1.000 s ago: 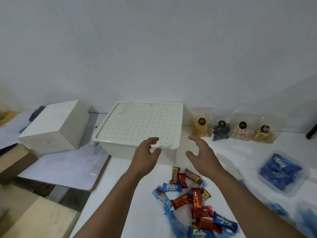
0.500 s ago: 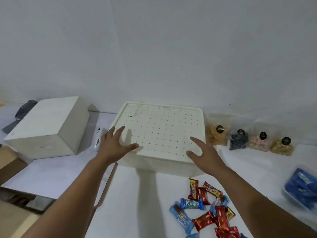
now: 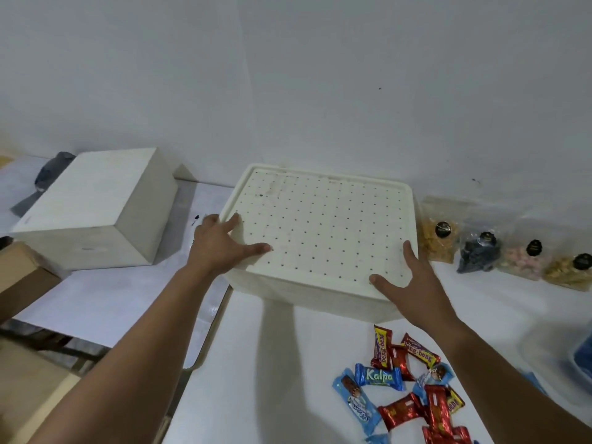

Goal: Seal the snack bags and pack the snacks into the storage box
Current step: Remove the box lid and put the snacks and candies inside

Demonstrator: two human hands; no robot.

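**Both hands on the storage box lid**

The storage box (image 3: pixel 307 293) is cream plastic, its flat lid (image 3: pixel 323 225) dotted with small holes, and sits at frame center on the white table (image 3: pixel 272 379). Four clear snack bags (image 3: pixel 440 237) line up to its right; wrapped candies (image 3: pixel 407 389) lie lower right. The left hand (image 3: pixel 221 245) and right hand (image 3: pixel 413 286) rest open, fingers spread, on the lid's near corners.
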